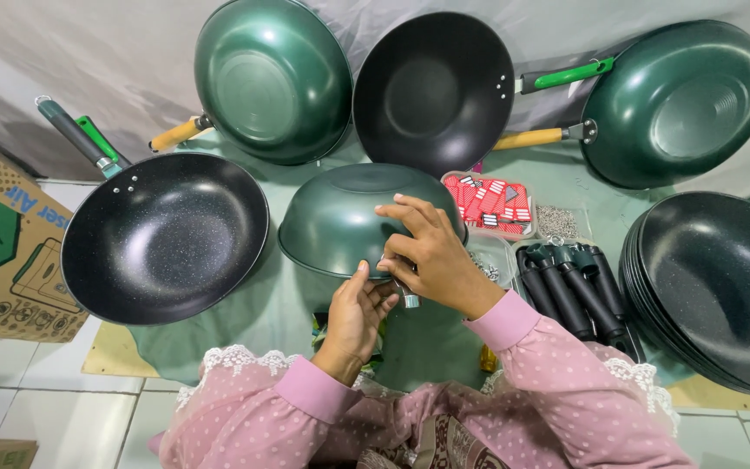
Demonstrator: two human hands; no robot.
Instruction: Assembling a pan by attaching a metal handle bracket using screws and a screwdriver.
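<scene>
Right hand [431,252] curled over upturned green wok [349,217] | left hand [356,314] beneath, pinching its rim | black handles [570,287] right of it

The stacked pans [722,287] are cut off by the right edge, the box [2,252] by the left; the small metal part under the right hand [436,260] is mostly hidden.

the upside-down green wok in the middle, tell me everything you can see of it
The green wok is dark, glossy, metal-looking, turned bottom up with its flat round base on top. No handle shows. It sits over the green cloth. The right hand rests on its near side; the left hand touches its rim from below.
</scene>
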